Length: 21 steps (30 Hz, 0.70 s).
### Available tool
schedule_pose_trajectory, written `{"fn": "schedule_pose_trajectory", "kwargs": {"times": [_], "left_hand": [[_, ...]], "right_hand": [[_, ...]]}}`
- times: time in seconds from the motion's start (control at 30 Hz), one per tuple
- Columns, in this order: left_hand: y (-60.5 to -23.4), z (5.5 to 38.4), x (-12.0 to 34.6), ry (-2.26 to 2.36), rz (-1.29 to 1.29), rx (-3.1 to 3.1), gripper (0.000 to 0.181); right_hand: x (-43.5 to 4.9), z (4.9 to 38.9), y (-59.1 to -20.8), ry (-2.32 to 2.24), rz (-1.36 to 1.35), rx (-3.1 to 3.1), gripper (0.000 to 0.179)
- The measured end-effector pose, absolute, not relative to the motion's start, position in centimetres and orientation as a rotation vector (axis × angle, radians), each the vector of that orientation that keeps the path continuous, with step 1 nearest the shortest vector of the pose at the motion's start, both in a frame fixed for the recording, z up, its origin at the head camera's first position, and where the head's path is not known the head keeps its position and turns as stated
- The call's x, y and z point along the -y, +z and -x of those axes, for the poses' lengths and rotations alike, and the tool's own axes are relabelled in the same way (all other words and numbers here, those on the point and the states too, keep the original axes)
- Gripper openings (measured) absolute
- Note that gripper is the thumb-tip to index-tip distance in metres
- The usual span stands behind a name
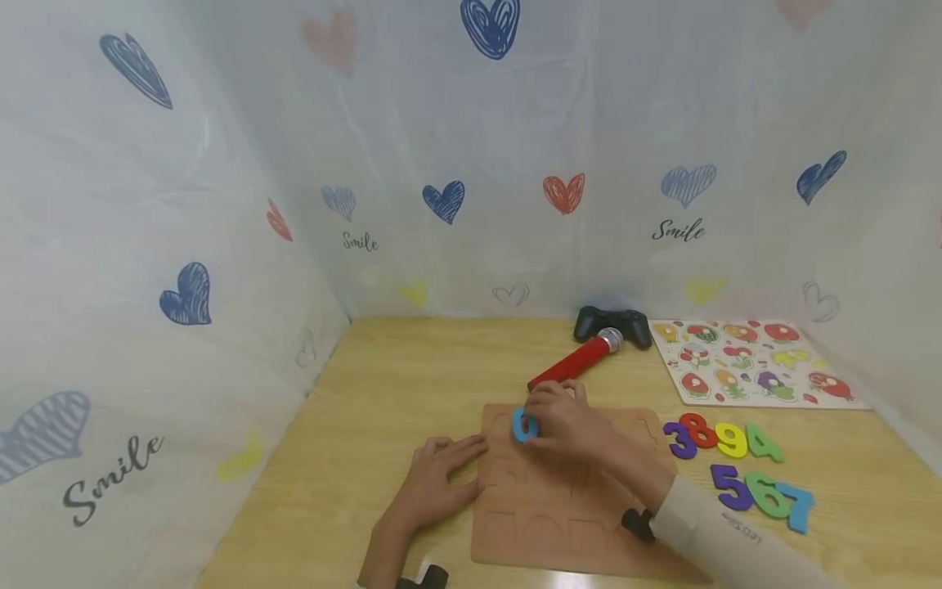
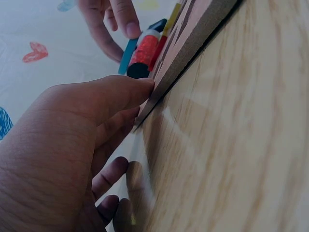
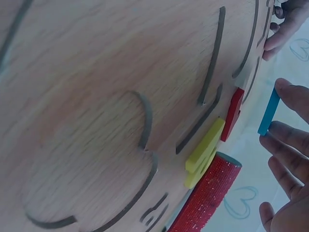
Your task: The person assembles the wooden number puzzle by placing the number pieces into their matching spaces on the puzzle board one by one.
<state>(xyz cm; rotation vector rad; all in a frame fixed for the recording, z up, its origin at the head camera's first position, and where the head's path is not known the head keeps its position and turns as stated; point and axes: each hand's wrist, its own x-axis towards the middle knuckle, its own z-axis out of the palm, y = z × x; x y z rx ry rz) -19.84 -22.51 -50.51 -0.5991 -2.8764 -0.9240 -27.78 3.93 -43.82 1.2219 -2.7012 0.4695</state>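
My right hand [image 1: 568, 421] pinches a blue number zero [image 1: 521, 426] between thumb and fingertips, raised over the upper left part of a wooden number puzzle board [image 1: 526, 540]. In the right wrist view the zero [image 3: 269, 112] appears edge-on, apart from the board. My left hand [image 1: 432, 484] lies at the board's left edge, its fingers relaxed and touching that edge. The left wrist view shows a fingertip against the board's side [image 2: 193, 53]. A yellow piece [image 3: 205, 152] and a red piece [image 3: 233, 115] sit at the board's far side, hidden by my right hand in the head view.
Right of the board lie loose numbers, among them a purple three [image 1: 680, 442], a yellow nine [image 1: 731, 440] and a blue seven [image 1: 798, 507]. Behind are a red microphone [image 1: 574, 361], a black game controller [image 1: 612, 325] and a fruit puzzle board [image 1: 758, 397]. A printed curtain [image 1: 441, 123] surrounds the table.
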Motion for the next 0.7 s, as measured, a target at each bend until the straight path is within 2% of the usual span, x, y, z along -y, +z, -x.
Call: {"fn": "schedule_pose_trajectory", "kwargs": {"times": [0.37,0.7], "left_hand": [[-50.79,19.27,22.53,-0.898,0.612,2.885,0.052],[-50.28,19.61,22.53,-0.918,0.602,2.881,0.053]], "right_hand": [[-3.24,27.30,-44.79,0.529,-1.231,2.696,0.021],[-2.84,27.75,-44.78,0.527,-1.230,2.657,0.035]]}}
